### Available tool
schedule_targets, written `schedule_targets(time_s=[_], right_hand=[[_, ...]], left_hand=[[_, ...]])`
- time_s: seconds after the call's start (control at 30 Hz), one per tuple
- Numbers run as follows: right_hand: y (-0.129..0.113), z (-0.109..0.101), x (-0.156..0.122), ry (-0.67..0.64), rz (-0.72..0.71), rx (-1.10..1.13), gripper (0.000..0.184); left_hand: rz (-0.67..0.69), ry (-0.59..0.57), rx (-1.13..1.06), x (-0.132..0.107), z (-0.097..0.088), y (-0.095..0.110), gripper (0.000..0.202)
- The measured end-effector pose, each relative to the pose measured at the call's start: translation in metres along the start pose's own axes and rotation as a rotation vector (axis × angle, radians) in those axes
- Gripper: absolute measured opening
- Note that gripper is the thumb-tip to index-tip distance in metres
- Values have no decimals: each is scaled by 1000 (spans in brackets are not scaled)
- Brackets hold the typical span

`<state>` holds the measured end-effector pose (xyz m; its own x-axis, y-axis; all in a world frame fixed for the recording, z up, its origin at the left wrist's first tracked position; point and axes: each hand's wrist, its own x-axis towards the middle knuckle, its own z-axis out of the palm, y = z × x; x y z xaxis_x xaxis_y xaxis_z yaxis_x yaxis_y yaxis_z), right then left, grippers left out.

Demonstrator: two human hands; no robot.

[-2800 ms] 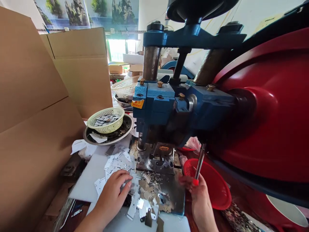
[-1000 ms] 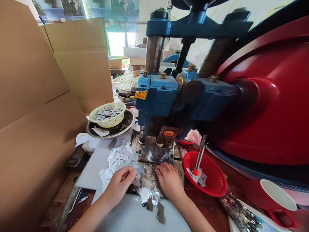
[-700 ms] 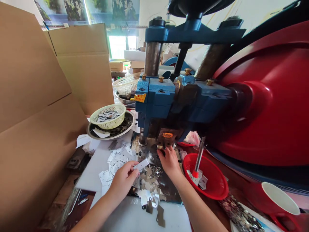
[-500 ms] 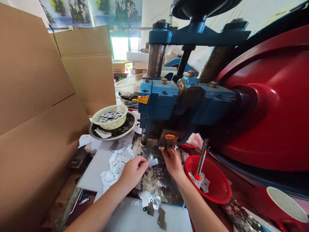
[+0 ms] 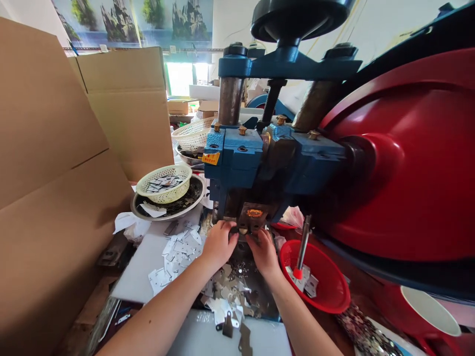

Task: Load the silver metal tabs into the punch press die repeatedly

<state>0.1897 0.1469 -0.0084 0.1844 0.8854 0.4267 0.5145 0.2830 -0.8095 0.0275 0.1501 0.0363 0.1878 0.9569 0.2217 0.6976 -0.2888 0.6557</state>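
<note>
Two curled hands, the left hand [image 5: 220, 243] and right hand [image 5: 263, 249], reach under the blue metal press [image 5: 239, 170], thumbs drawn in towards the fingers on either side of its die; whether they pinch a plate I cannot tell, since the fingertips are hidden. Thin, pale metal plates [image 5: 181, 253] with small holes lie heaped by the right edge of the smooth white board [image 5: 129, 282]. Dull flat offcuts [image 5: 225, 283] spread to the near edge of the dark bed [image 5: 260, 283]. More pieces fill a perforated plastic basket [image 5: 170, 197]; others lie in a red bowl [image 5: 330, 282]. The glossy red wheel [image 5: 426, 193] is cut off at right
</note>
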Motion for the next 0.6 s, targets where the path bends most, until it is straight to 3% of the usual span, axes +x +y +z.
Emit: schedule_targets(time_s=[0.2, 0.33, 0.43, 0.53, 0.6], right_hand=[[-5, 3, 2, -29, 9, 3, 25], [-12, -11, -7, -21, 30, 5, 28], [-16, -32, -25, -57, 112, 6, 28], [-16, -49, -47, -133, 224, -25, 27], [-14, -55, -61, -176, 244, -55, 28]], left_hand=[[15, -87, -134, 12, 10, -8, 29], [-20, -42, -148, 10, -12, -15, 32], [-70, -41, -125, -9, -39, -24, 24], [-82, -160, -48, -38, -55, -26, 20], [-30, -261, 4, -58, -55, -22, 19]])
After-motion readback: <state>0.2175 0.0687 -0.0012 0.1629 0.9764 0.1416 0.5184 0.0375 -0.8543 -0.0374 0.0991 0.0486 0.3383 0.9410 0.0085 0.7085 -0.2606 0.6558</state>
